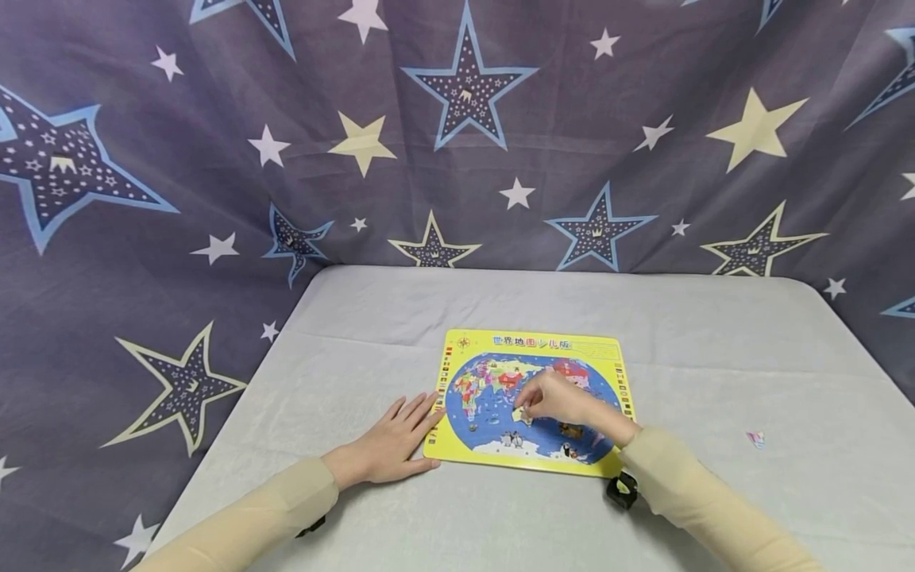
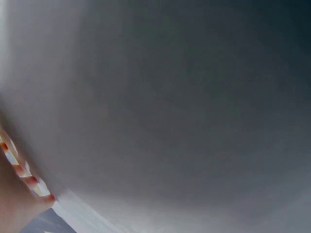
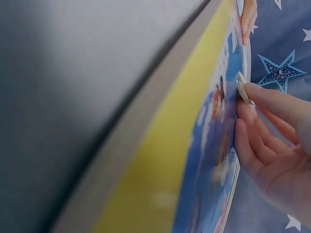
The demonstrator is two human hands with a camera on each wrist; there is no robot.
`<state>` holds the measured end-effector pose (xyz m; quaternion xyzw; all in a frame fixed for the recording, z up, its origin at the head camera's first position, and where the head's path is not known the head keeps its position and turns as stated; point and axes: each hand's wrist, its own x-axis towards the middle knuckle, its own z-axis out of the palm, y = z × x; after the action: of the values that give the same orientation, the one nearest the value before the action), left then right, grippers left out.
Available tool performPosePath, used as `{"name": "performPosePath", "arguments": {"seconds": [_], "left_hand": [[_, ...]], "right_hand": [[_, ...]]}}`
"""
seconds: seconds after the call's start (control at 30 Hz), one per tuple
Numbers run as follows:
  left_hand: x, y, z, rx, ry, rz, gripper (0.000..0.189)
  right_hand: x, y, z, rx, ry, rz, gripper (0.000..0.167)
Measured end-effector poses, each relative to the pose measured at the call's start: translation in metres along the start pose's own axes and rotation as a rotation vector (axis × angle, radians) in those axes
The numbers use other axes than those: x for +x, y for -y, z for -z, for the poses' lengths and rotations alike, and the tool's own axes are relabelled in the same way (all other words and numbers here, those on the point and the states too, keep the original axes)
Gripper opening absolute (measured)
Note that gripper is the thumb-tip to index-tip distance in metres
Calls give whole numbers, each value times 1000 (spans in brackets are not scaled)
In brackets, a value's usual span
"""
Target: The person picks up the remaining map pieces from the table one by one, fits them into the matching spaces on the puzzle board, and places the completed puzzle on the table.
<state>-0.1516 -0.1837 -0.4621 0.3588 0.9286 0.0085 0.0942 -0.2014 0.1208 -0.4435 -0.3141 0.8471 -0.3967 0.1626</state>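
Observation:
A yellow-bordered world map puzzle board (image 1: 525,465) lies flat on the table, its blue ocean dotted with coloured continents. Above the map's lower middle, my right hand (image 1: 561,397) pinches a small cream puzzle piece (image 1: 518,414) between thumb and fingers. The right wrist view shows this piece (image 3: 244,90) tilted up from the board, the other fingers close to the map surface. My left hand (image 1: 393,438) rests with fingers spread at the board's left edge, its fingertips on the yellow border. In the left wrist view only part of that hand (image 2: 19,194) shows at the lower left.
A small pink and pale multicoloured piece (image 1: 756,439) lies on the grey-white cloth of the table (image 1: 715,342), right of the board. Behind the table hangs a dark curtain (image 1: 515,230) with stars. A black wrist device (image 1: 622,490) sits beneath the right sleeve near the board's lower right corner.

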Motion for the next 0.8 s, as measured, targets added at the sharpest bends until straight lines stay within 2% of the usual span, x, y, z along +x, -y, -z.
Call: {"name": "performPosePath", "arguments": {"seconds": [0.17, 0.53, 0.8], "left_hand": [[0, 0, -1, 1, -4, -5, 77], [-1, 2, -6, -28, -36, -22, 77], [0, 2, -3, -18, -30, -21, 77]], "right_hand": [[-2, 1, -1, -11, 3, -12, 10], [-3, 1, -6, -81, -58, 16, 6], [-5, 1, -5, -41, -52, 28, 9]]}}
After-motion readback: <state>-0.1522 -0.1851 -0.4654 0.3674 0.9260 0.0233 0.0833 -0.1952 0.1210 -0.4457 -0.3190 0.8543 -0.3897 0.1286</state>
